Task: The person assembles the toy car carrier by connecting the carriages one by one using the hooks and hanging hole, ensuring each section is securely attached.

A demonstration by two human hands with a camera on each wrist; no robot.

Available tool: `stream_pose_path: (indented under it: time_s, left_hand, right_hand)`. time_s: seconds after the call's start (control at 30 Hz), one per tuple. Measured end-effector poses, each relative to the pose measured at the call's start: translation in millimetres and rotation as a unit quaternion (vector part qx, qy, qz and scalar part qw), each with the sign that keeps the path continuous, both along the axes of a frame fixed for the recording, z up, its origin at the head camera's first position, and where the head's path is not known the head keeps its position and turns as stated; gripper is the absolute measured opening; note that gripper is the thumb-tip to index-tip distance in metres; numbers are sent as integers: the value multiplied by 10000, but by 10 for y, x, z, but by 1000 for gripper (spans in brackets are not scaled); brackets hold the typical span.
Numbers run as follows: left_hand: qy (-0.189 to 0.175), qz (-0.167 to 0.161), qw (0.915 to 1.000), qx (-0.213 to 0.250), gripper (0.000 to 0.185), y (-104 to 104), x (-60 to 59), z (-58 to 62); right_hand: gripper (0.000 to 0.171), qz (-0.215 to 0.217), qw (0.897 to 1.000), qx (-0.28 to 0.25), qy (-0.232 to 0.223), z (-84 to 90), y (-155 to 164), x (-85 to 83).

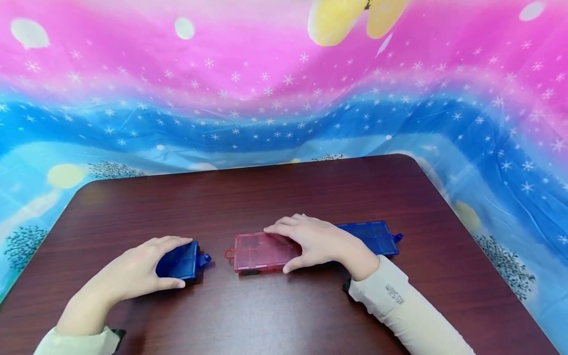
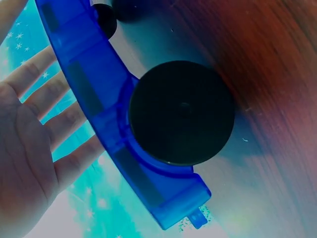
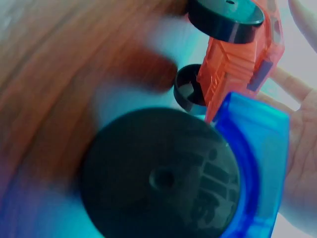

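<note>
My left hand (image 1: 142, 268) grips a small blue wheeled toy cart (image 1: 184, 261) on the dark wooden table (image 1: 266, 197), with the fingers over its top and the thumb on its near edge. The left wrist view shows that blue cart (image 2: 99, 99) and its black wheel (image 2: 181, 111), with my fingers (image 2: 49, 124) behind it. A red translucent cart (image 1: 255, 251) lies in the middle, and my right hand (image 1: 315, 241) holds its right end. Just behind that wrist lies a second blue cart (image 1: 374, 236). In the right wrist view this blue cart (image 3: 257, 148) and its black wheel (image 3: 158, 178) are close up, and the red cart (image 3: 237, 64) is beyond.
A pink and blue cloth (image 1: 266, 98) printed with stars hangs behind the table and drapes round its sides. The table's rounded far corners and side edges are in view. Pale long sleeves (image 1: 399, 305) cover both forearms.
</note>
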State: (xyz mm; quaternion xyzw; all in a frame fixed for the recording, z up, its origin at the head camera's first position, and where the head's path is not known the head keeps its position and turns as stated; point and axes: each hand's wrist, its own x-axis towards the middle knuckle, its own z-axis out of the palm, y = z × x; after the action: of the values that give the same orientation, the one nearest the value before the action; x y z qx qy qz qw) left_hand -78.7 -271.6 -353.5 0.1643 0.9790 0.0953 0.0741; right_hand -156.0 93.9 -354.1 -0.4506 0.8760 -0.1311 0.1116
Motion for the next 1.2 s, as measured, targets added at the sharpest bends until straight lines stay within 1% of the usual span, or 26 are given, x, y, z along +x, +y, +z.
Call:
stream_pose_path:
  time_s: [0.3,0.53,0.8,1.2]
  left_hand:
    - [-276,30,9995,-140,89,-20,-6,2]
    - [-283,-40,9994,-177,89,-19,-7,-4]
    - [-263,-62,9995,-182,87,-7,-26,-12]
    - [-194,-115,9996,-194,84,33,-41,11]
  right_hand:
    - [88,224,9997,99,31,-24,-87,20]
    - [88,259,9996,102,7,-29,-119,38]
    - [84,242,9993,203,-222,-32,-141,44]
    - [77,255,9993,252,-116,-29,-147,36]
